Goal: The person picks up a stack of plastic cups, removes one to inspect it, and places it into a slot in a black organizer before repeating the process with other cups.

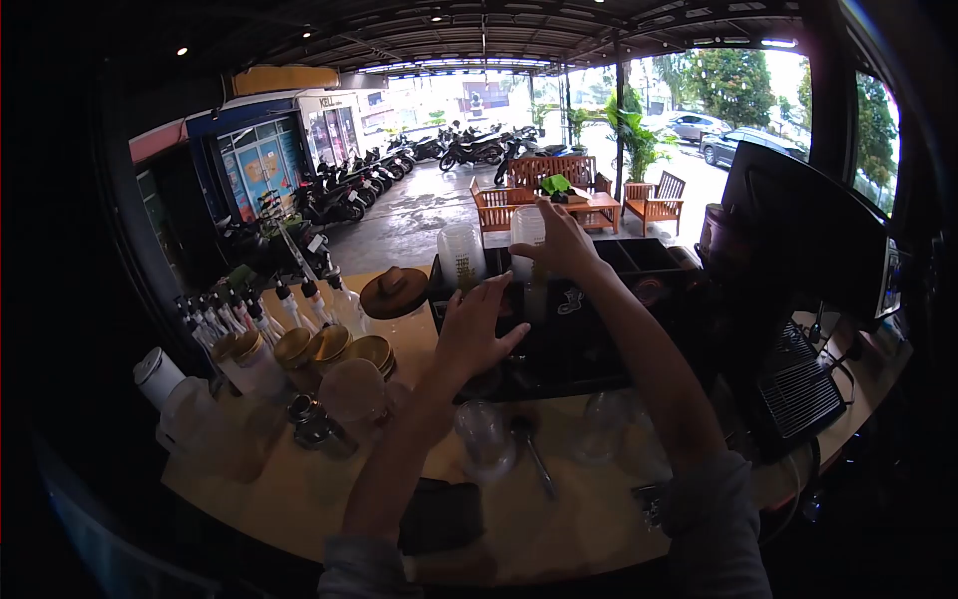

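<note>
On the black rack (584, 349) at the table's (589, 524) far side: 2 nested cup stacks, kept within arm's reach. Right hand (567, 245), fingers wrapped round right cup stack (526, 228), apparently steadying it. Left hand (477, 324), fingers spread, empty, just below left cup stack (461, 255). Pump bottles (249, 314) leftward.

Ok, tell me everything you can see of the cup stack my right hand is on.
The cup stack is a column of nested, translucent whitish plastic cups, upright at the back of the black organizer. The right hand closes its grip round the upper part from the right and above. A similar second stack stands just left, apart from it. Any print and the cup count are too blurred to tell.
</note>
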### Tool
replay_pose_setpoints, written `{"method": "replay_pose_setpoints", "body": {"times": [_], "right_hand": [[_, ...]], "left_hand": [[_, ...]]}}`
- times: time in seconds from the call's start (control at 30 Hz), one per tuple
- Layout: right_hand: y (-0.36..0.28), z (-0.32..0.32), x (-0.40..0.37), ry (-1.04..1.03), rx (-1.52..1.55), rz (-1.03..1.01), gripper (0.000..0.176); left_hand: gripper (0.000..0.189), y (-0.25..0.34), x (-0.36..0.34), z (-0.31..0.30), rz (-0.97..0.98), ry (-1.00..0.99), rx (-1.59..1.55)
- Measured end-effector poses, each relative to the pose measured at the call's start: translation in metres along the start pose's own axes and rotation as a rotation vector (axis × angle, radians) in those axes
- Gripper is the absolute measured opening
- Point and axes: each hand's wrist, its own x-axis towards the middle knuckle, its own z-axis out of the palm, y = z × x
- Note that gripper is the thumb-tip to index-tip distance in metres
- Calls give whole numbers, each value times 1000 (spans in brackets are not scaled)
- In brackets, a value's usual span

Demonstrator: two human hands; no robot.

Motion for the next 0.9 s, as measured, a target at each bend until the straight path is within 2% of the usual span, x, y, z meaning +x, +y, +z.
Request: {"method": "replay_pose_setpoints", "body": {"times": [0.1,0.17,0.2,0.23,0.37,0.43,0.5,0.53,0.6,0.63,0.73,0.9], "right_hand": [[-2,-2,-17,102,21,-69,87],[-9,-8,-36,232,1,-270,80],[-19,-14,-51,255,49,-329,71],[-30,-21,-68,246,53,-334,71],[-67,-30,-143,43,447,-384,66],[-68,-7,-179,-45,540,-291,73],[-65,17,-212,-248,606,-154,85],[-60,34,-227,-264,620,-150,85],[-47,68,-248,-271,638,-46,102],[-44,78,-253,-284,645,-43,102],[-44,93,-263,-389,641,147,120],[-51,117,-266,-295,670,10,118]], "left_hand": [[63,10,-11,-16,0,25,-48],[59,17,-26,-24,7,66,-140],[50,21,-34,-26,-3,109,-190],[50,23,-44,-26,-14,112,-190],[38,30,-90,-22,-90,223,-325],[33,20,-120,-6,-214,361,-555],[32,13,-150,3,-247,371,-615],[33,13,-166,5,-324,341,-591],[34,13,-193,12,-451,296,-580],[34,15,-204,12,-465,294,-577],[36,15,-226,14,-450,188,-520],[51,6,-242,20,-421,61,-531]]}}
